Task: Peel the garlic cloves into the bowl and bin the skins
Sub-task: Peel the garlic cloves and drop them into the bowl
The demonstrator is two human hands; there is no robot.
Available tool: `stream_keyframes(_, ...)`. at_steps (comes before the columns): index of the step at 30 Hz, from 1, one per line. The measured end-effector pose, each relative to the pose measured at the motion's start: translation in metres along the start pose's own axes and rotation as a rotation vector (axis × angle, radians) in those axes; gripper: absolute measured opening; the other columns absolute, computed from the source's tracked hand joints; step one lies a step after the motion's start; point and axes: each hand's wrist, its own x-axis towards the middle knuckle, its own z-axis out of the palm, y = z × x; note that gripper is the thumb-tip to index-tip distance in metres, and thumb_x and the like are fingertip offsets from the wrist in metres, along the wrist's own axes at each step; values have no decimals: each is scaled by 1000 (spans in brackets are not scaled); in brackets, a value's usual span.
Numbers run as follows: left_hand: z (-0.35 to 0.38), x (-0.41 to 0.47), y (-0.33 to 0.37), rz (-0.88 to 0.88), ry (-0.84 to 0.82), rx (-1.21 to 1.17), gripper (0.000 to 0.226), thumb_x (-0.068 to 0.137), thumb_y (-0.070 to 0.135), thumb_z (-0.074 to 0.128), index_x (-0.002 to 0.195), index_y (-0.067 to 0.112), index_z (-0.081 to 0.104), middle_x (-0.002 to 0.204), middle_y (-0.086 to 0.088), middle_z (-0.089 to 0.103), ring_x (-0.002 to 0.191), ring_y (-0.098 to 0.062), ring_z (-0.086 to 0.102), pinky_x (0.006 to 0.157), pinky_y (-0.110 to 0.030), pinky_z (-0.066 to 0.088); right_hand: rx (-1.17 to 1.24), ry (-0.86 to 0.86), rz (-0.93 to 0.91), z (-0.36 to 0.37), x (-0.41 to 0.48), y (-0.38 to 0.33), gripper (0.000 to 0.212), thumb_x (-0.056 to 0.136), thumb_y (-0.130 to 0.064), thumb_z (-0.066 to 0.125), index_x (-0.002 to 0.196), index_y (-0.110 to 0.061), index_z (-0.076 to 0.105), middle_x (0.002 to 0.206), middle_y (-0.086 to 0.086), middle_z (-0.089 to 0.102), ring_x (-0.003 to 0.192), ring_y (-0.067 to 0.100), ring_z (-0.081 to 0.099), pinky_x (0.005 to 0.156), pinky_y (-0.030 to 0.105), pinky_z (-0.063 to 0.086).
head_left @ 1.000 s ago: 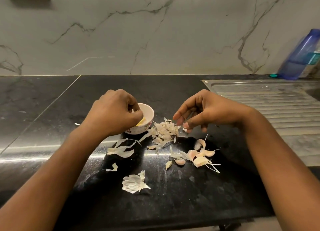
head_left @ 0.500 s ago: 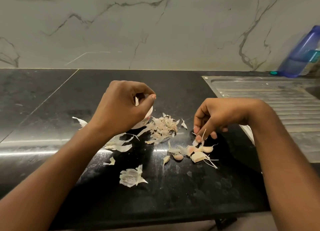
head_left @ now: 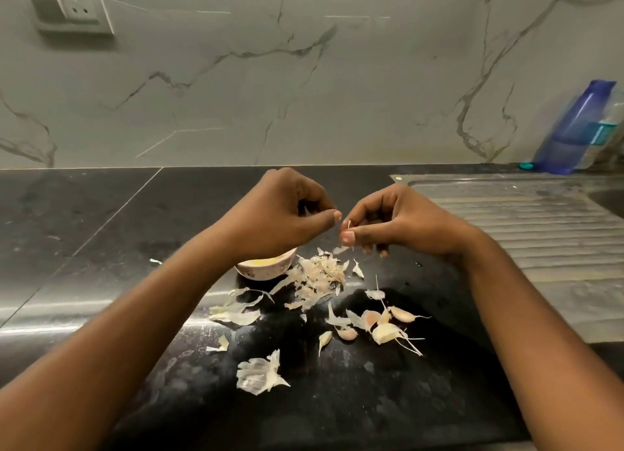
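While you work, the marble wall (head_left: 304, 96) fills the background, and the black counter (head_left: 337, 400) runs below it. The ribbed steel drainboard (head_left: 540, 231) lies to your right, with a blue bottle (head_left: 570, 129) leaning at its far corner against the wall.

Your left hand (head_left: 273, 214) hangs above the counter with its fingers curled in and the thumb tip set against the forefinger. I cannot tell whether anything is caught between them. Your right hand (head_left: 398, 224) sits just beside it, nearly thumb to thumb, with the other fingers loosely bent downward.

The small bowl (head_left: 266, 268) stands on the counter, partly hidden under your left wrist, and something yellowish shows inside it. A pile of skins (head_left: 320, 275) lies just right of the bowl, with looser scraps scattered nearer to you. The unpeeled cloves (head_left: 385, 325) rest in a cluster on the counter, below your right hand. One garlic clove (head_left: 347, 227) is pinched between your right thumb and forefinger.
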Motion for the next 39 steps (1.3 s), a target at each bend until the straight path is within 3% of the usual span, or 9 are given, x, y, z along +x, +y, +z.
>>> stream_keyframes(3, -6, 7, -2, 19, 33, -64, 17, 100, 28, 71, 95, 15, 81, 73, 3, 74, 58, -14, 66, 54, -25, 53, 127, 84, -44, 3, 4, 4, 18, 89, -16, 81, 104, -6, 79, 87, 10, 77, 72, 19, 68, 62, 26, 58)
stream_keyframes(10, 3, -4, -20, -172, 161, -416, 15, 95, 20, 74, 98, 7, 80, 83, -9, 79, 70, -29, 76, 62, -31, 62, 301, 216, -98, 24, 16, 15, 20, 90, -5, 78, 109, -2, 78, 96, 14, 80, 82, 22, 75, 68, 28, 62)
stream_keyframes(15, -4, -13, -18, -279, 98, -513, 19, 85, 9, 82, 104, 7, 79, 86, -9, 81, 79, -27, 80, 74, -34, 66, 378, 271, -119, 37, 23, 20, 21, 88, -1, 78, 109, 1, 78, 97, 19, 78, 82, 22, 74, 66, 28, 62)
stream_keyframes(20, 3, -16, -20, -334, 153, -617, 25, 80, 4, 86, 104, 7, 79, 89, -10, 81, 84, -25, 80, 78, -34, 66, 376, 281, -138, 37, 25, 19, 22, 84, -7, 81, 105, -2, 80, 101, 17, 80, 86, 25, 76, 66, 28, 62)
stream_keyframes(29, 19, -18, -21, -292, 213, -508, 21, 85, 13, 84, 105, 13, 80, 89, -3, 82, 83, -19, 80, 80, -36, 66, 281, 316, -182, 36, 25, 22, 20, 89, -7, 79, 107, 3, 79, 95, 13, 82, 84, 28, 80, 74, 31, 66)
stream_keyframes(36, 22, -21, -21, -213, 280, -246, 12, 87, 21, 84, 98, 23, 82, 80, 8, 79, 72, -17, 77, 67, -38, 66, -115, 351, -270, 39, 23, 25, 15, 94, -17, 81, 107, -10, 83, 91, -2, 82, 81, 20, 79, 74, 43, 67)
stream_keyframes(39, 21, -22, -22, -165, 283, -180, 14, 88, 23, 83, 101, 23, 83, 80, 9, 79, 71, -14, 76, 65, -34, 65, -252, 370, -320, 42, 25, 26, 13, 96, -18, 80, 108, -14, 84, 90, -5, 81, 79, 16, 78, 69, 42, 65)
